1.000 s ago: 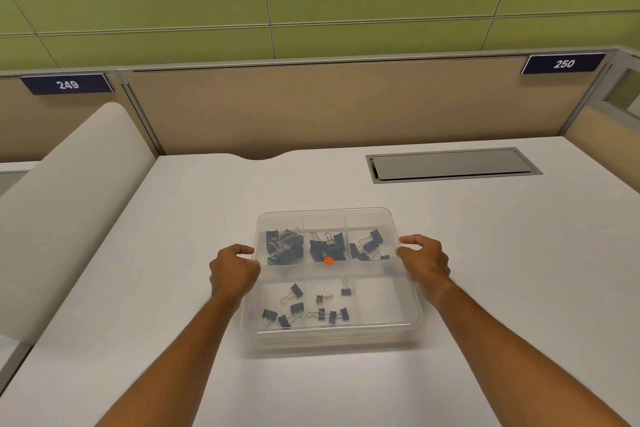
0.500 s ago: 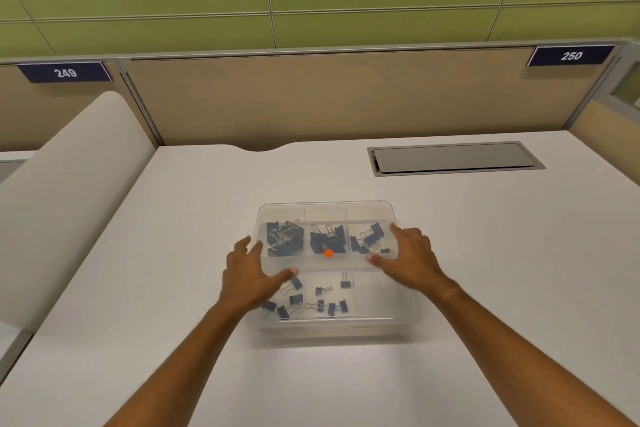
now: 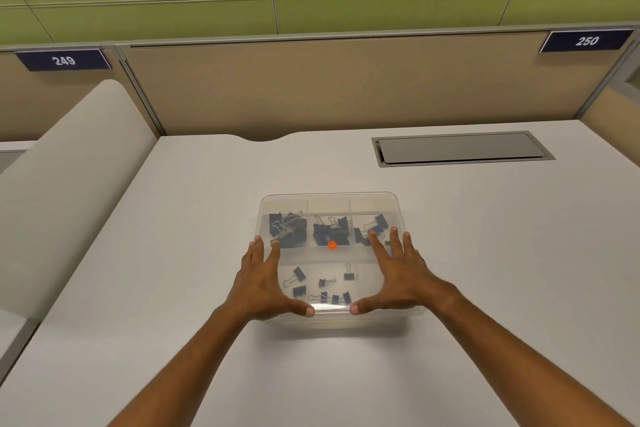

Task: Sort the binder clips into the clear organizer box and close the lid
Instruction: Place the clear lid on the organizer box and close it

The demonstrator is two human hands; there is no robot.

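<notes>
The clear organizer box (image 3: 329, 200) sits on the white desk with its lid down over the compartments. Black binder clips (image 3: 288, 227) fill the three far compartments, and several smaller clips (image 3: 323, 282) lie in the near ones. An orange sticker (image 3: 332, 245) shows on the lid's middle. My left hand (image 3: 261, 279) lies flat on the lid's left half, fingers straight and thumb at the near edge. My right hand (image 3: 398, 276) lies flat on the right half in the same way.
The white desk (image 3: 485, 253) spreads wide around the box. A grey cable hatch (image 3: 460, 147) is set into the desk at the far right. A beige partition (image 3: 346, 87) closes the back. A rounded white divider (image 3: 69, 184) rises at the left.
Both hands left the box's sides, where they gripped the rim, and moved onto the lid. They now press flat on it with fingers spread and thumbs at the near edge.
</notes>
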